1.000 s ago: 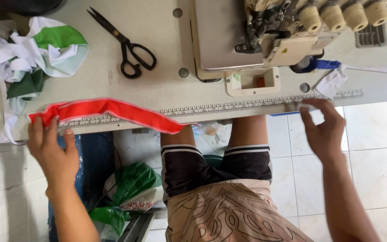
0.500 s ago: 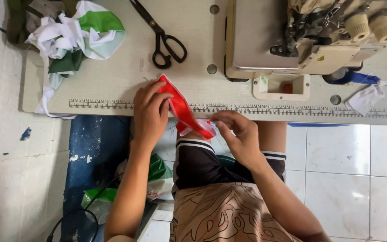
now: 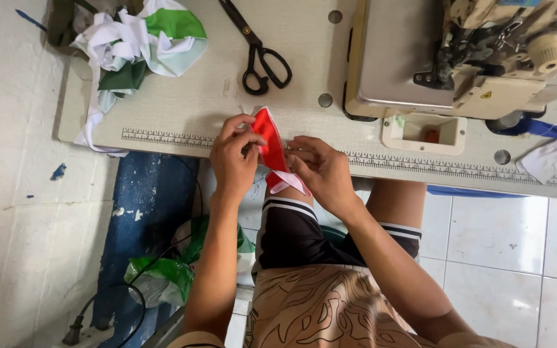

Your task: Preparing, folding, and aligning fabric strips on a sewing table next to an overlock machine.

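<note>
You've got the red strip (image 3: 272, 151) folded and pinched in both grips, left hand (image 3: 234, 161) and right hand (image 3: 320, 173), at the tabletop (image 3: 182, 106) edge over its ruler (image 3: 162, 137), likely to match ends.

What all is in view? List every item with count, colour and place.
red fabric strip: one, red with a pale underside, folded, held at the table's front edge
scissors: one pair, black, on the table behind the hands
fabric pile: one heap, white and green, table's far left
sewing machine: one, cream, table's right
sewing table: one, off-white, ruler strip along its front edge
white scrap: one, table's far right
green bag: one, on the floor under the table
left hand: pinching the strip
right hand: gripping the strip
</note>
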